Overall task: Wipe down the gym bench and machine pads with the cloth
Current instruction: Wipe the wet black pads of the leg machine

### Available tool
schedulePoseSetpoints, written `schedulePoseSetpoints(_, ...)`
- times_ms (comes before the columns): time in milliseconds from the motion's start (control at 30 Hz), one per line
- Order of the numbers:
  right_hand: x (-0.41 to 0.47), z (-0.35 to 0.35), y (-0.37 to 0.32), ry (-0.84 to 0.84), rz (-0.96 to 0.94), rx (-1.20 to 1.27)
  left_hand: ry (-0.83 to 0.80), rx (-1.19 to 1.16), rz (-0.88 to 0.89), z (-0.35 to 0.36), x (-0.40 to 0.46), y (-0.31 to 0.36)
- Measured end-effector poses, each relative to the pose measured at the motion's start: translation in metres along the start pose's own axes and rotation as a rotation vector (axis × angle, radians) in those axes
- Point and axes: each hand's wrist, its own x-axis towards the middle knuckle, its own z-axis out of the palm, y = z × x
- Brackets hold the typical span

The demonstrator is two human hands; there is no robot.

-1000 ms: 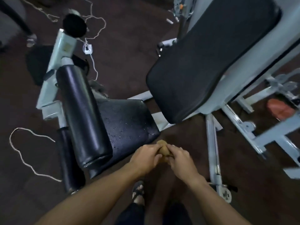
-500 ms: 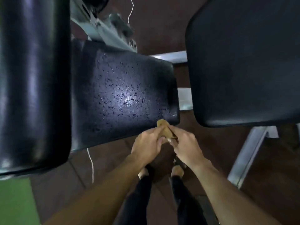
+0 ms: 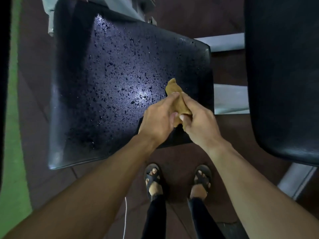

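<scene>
A black seat pad (image 3: 120, 75) fills the upper middle of the head view, its surface speckled with wet droplets that shine under the light. Both hands hold a bunched tan cloth (image 3: 176, 95) above the pad's near right corner. My left hand (image 3: 158, 121) grips the cloth from the left, and my right hand (image 3: 198, 125) grips it from the right. One end of the cloth sticks out beyond the fingers over the pad. A black back pad (image 3: 283, 75) stands at the right.
A black roller pad (image 3: 4, 83) runs down the far left edge. White metal frame bars (image 3: 229, 99) lie between the two pads, another (image 3: 296, 180) at lower right. My sandalled feet (image 3: 153, 180) stand on the brown floor. A white cord (image 3: 125, 218) and green mat (image 3: 13, 152) lie left.
The view has dropped closer over the seat pad. Both hands, still shut on the cloth, have moved from in front of the pad's edge to above its near right corner.
</scene>
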Motion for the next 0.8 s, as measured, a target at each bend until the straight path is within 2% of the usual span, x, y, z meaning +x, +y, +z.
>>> schedulePoseSetpoints(133, 0.004, -0.004, 0.007, -0.094, 0.001, -0.007, -0.129, -0.060, -0.050, -0.006, 0.006, 0.000)
schedulePoseSetpoints(333, 0.003, -0.013, -0.003, -0.128, -0.054, 0.003, -0.131, -0.182, -0.078, -0.023, 0.002, 0.005)
schedulePoseSetpoints(500, -0.013, 0.009, -0.002, -0.205, -0.076, -0.254, -0.141, 0.023, -0.060, -0.009, -0.026, -0.012)
schedulePoseSetpoints(700, -0.013, 0.000, -0.003, -0.198, -0.054, -0.407, -0.148, 0.163, 0.033, -0.016, -0.020, -0.012)
schedulePoseSetpoints(800, -0.013, 0.002, 0.001, -0.080, -0.105, -0.418, -0.091, 0.226, 0.078, -0.028, -0.015, -0.017)
